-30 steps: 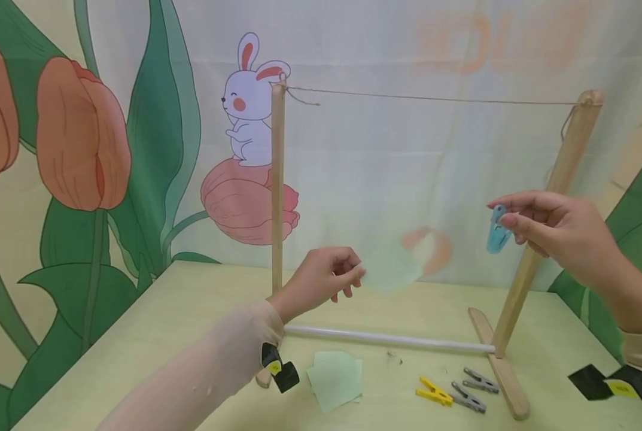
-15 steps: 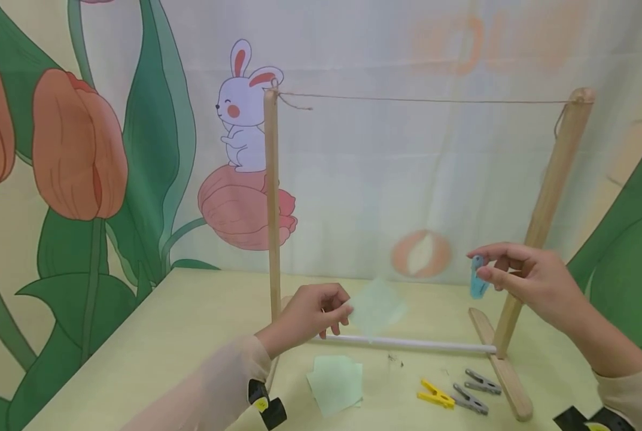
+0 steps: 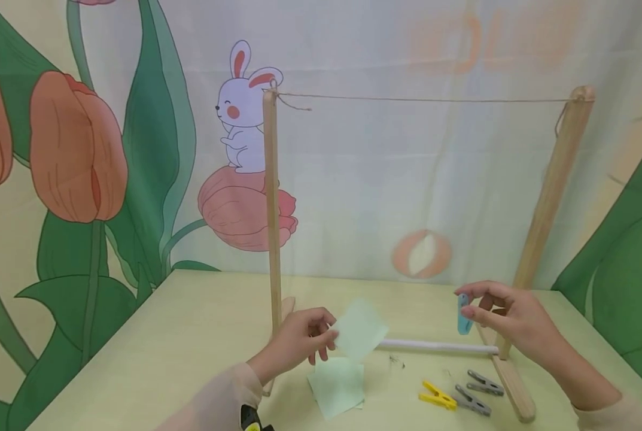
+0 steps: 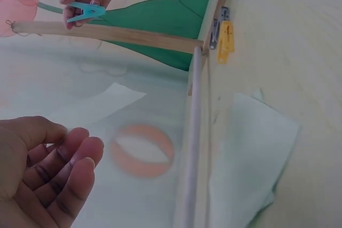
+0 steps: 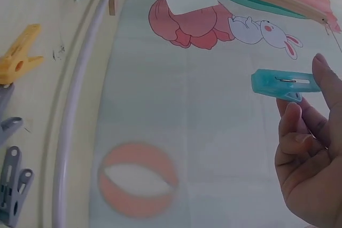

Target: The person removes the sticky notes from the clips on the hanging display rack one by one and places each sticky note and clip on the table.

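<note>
My left hand (image 3: pixel 306 336) pinches a pale green paper square (image 3: pixel 361 330) by one edge, above the tabletop. Just below it lies a small stack of similar green papers (image 3: pixel 338 389). Between thumb and fingers of my right hand (image 3: pixel 514 314) is a light blue clothespin (image 3: pixel 463 314), its handles toward the fingers and its other end hanging down. The right wrist view shows the clothespin (image 5: pixel 283 83) up close. A twine line (image 3: pixel 428 100) runs high above both hands, tied between two wooden posts; nothing hangs from it.
Right of the papers lie a yellow clothespin (image 3: pixel 437 395) and two grey clothespins (image 3: pixel 472 400). A white rod (image 3: pixel 439 346) joins the bases of the left post (image 3: pixel 271 209) and the right post (image 3: pixel 552 197). Behind the table (image 3: pixel 137 353) hangs a printed backdrop (image 3: pixel 364 179).
Both hands have come down from higher up, the left with the paper and the right with the blue clothespin. The paper now hangs closer to the stack.
</note>
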`<state>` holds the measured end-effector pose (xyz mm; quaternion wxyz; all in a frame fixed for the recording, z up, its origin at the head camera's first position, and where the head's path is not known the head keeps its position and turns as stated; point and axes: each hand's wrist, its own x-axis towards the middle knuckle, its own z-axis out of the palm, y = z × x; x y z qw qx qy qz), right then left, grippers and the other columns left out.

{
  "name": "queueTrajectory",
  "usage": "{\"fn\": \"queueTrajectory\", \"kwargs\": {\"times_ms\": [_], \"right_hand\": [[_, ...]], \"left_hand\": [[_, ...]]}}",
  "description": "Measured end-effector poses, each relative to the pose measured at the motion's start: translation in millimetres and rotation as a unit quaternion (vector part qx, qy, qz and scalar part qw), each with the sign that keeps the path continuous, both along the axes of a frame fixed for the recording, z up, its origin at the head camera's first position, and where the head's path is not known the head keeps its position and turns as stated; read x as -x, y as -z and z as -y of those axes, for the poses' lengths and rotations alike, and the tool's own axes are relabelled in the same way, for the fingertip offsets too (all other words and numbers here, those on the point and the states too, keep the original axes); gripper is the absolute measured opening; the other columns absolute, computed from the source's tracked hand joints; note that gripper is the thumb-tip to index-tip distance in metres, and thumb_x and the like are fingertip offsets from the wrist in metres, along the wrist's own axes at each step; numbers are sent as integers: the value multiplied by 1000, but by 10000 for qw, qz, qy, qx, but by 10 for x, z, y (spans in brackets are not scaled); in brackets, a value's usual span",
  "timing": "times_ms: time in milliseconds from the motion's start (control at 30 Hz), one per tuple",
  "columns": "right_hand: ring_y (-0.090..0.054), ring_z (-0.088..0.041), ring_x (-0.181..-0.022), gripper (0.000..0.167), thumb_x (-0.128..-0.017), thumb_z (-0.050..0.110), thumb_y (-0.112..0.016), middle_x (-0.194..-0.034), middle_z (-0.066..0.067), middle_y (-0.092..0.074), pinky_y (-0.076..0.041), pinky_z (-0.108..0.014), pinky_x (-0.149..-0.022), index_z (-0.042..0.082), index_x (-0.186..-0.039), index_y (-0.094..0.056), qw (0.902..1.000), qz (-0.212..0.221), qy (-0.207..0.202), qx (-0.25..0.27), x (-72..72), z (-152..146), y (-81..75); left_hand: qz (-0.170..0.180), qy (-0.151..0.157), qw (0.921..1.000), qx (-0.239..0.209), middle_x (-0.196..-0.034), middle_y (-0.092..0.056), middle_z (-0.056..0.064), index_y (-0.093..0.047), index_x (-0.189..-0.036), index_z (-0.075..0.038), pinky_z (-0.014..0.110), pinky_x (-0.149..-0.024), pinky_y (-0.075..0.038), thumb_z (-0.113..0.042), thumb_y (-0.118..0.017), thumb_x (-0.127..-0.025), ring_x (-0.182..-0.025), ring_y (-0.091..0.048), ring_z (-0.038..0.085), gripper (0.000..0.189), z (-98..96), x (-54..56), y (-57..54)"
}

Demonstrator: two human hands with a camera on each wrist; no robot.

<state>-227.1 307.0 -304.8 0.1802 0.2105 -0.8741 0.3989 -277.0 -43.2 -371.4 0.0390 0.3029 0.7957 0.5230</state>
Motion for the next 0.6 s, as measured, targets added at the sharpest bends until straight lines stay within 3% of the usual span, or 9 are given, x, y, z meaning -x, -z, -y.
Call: {"fn": "queueTrajectory", "kwargs": {"times_ms": [267,600], "right_hand": [[-51,-8,-56,19,-87,13,-70,-70,9,-60,-36,-24,-39,11,-105,-68,9998,153,87,-60,31,32,284],[-51,-2,-61,20,-83,14,-73,-76,14,-59,-35,-21,-44,12,-102,-69,9995,116,173,-253,108,31,595]], "left_hand": [[414,32,9991,-44,-75,-66,15,-61,-94,-2,21,-44,-50,-12,-60,-94,-53,-60,8,10,61,-11,265],[858,41,9962,-158,-73,-67,14,-61,-95,1,20,-43,-49,-9,-61,-93,-53,-61,10,10,147,-44,474]]}}
